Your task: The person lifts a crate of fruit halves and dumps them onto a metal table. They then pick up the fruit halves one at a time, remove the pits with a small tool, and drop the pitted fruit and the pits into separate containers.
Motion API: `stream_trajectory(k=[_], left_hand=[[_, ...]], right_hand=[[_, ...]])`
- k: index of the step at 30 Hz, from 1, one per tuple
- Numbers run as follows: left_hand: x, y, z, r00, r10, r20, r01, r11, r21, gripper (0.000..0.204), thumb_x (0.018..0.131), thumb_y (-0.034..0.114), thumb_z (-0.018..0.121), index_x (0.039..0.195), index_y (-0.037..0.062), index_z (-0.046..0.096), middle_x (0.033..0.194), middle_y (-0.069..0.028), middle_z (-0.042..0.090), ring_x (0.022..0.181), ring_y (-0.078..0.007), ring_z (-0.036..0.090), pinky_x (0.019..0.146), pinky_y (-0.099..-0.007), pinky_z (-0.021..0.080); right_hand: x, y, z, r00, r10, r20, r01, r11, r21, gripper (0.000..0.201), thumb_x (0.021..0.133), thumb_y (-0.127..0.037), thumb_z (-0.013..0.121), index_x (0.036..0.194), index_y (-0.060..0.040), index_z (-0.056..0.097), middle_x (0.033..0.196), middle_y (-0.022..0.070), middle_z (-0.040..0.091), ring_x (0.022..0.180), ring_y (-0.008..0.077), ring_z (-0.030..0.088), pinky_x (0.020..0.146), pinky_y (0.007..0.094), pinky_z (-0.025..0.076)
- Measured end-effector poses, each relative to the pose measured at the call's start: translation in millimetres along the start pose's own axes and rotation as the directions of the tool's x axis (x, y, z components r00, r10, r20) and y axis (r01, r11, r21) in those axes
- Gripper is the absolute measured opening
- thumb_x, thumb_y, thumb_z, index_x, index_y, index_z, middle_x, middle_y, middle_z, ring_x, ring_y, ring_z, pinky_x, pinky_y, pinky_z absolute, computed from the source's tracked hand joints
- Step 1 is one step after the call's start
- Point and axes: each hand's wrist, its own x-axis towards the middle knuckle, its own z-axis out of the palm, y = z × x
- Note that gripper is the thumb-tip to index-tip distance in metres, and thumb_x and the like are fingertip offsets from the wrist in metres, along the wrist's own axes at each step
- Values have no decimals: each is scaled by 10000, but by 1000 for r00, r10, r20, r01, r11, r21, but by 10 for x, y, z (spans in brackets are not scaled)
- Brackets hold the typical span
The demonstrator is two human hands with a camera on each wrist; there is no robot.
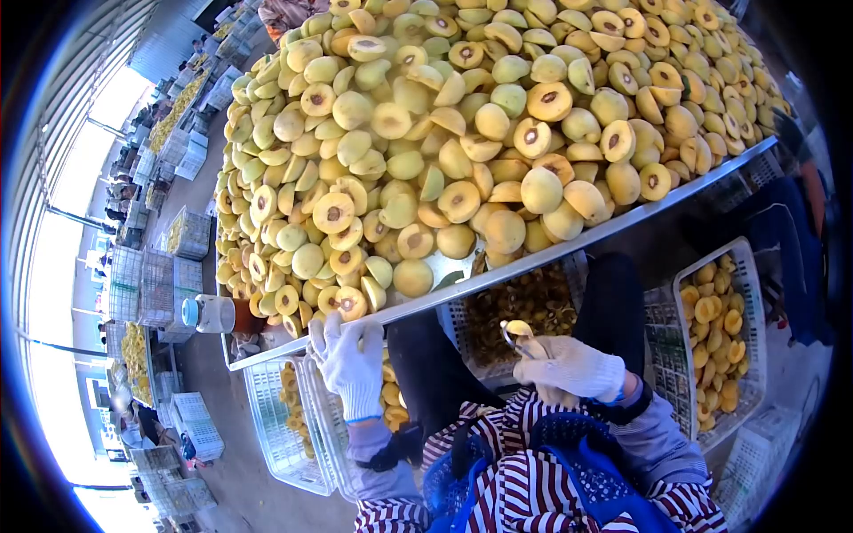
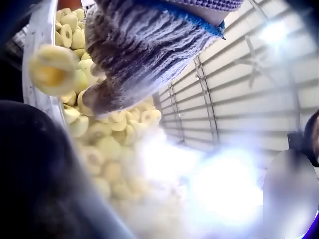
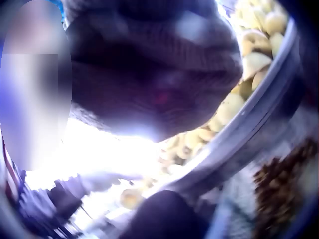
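Note:
My left hand (image 1: 346, 364), in a white knit glove, is at the near metal edge of a table heaped with halved yellow peaches (image 1: 462, 200). Its fingers extend toward the fruit beside a cut half (image 1: 351, 302). In the left wrist view a hollowed peach half (image 2: 52, 69) appears outside the rim, apart from the fingertips. My gloved right hand (image 1: 569, 366) grips a small curved metal pitting tool (image 1: 514, 339) above my lap, a yellow bit of fruit (image 1: 518, 328) at its tip. In the right wrist view the dark glove (image 3: 154, 74) hides the tool.
Below the table edge, a crate (image 1: 451, 333) holds brown pits and scraps. White crates with peach halves stand at left (image 1: 267, 426) and right (image 1: 755, 373). A jar with a blue lid (image 1: 213, 314) sits at the table's left corner. Stacked crates (image 1: 142, 284) line the aisle.

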Motion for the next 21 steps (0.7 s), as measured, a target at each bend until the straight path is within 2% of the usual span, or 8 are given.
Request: stream_trajectory(k=[1, 4, 6, 10, 13, 17, 19, 21], left_hand=[[61, 91, -48, 998, 64, 15, -66, 973, 222, 248, 808, 154, 763, 1034, 60, 717, 1174, -147, 668, 1119, -339, 612, 976, -440, 485], [352, 262, 424, 998, -6, 67, 14, 992, -126, 342, 786, 234, 768, 1085, 88, 687, 1251, -128, 635, 1177, -355, 585, 986, -450, 476], [675, 275, 823, 996, 22, 91, -27, 998, 60, 563, 822, 404, 724, 1268, 79, 611, 1213, -162, 668, 1132, -345, 620, 935, -453, 492], [1052, 446, 1278, 937, -264, 229, 148, 893, 424, 609, 803, 511, 696, 1228, 83, 618, 954, -143, 713, 916, -351, 676, 786, -476, 515], [973, 388, 1193, 958, -113, 265, 14, 937, 350, 595, 776, 510, 729, 1184, 89, 623, 987, -140, 714, 934, -336, 675, 793, -464, 517], [719, 244, 1292, 998, -8, 57, 9, 1000, -23, 451, 767, 339, 798, 1125, 132, 617, 1016, -90, 690, 961, -311, 664, 871, -431, 502], [641, 507, 1007, 902, -262, 343, 410, 769, -491, 480, 807, 214, 798, 1188, 83, 537, 1079, -67, 680, 943, -208, 685, 843, -379, 548], [477, 786, 767, 902, -86, 424, 431, 265, -863, 535, 824, 174, 790, 1274, 70, 518, 1097, -75, 680, 954, -167, 673, 849, -328, 548]], right_hand=[[154, 116, -24, 993, -27, -118, 12, 992, -124, 299, 941, -356, 644, 988, -65, 598, 632, -9, 572, 480, 85, 541, 445, 218, 422], [167, -94, 137, 979, -70, -193, -10, 923, -385, 351, 932, -390, 622, 1017, -51, 588, 639, 30, 616, 513, 138, 605, 524, 284, 492], [159, -159, 143, 979, -90, -183, 9, 916, -402, 382, 921, -418, 616, 1029, -53, 585, 636, 41, 632, 527, 141, 623, 519, 278, 493], [156, -119, 75, 980, -44, -193, -33, 924, -381, 408, 919, -429, 616, 1118, -74, 590, 643, 39, 636, 528, 130, 621, 488, 253, 478], [165, -126, 116, 983, -25, -182, -39, 939, -342, 397, 920, -421, 616, 1118, -78, 592, 657, 39, 643, 544, 114, 621, 508, 252, 482], [326, -89, 121, 966, -162, -203, 9, 803, -596, 426, 919, -480, 560, 1038, -72, 599, 722, 125, 676, 696, 294, 695, 693, 405, 527], [372, 11, 100, 934, -270, -236, 48, 748, -662, 456, 921, -510, 533, 1014, -69, 597, 807, 183, 691, 799, 392, 685, 764, 482, 514], [365, -1, 109, 901, -340, -271, 28, 667, -745, 455, 920, -516, 535, 1001, -72, 594, 828, 201, 693, 813, 405, 682, 770, 498, 512]])
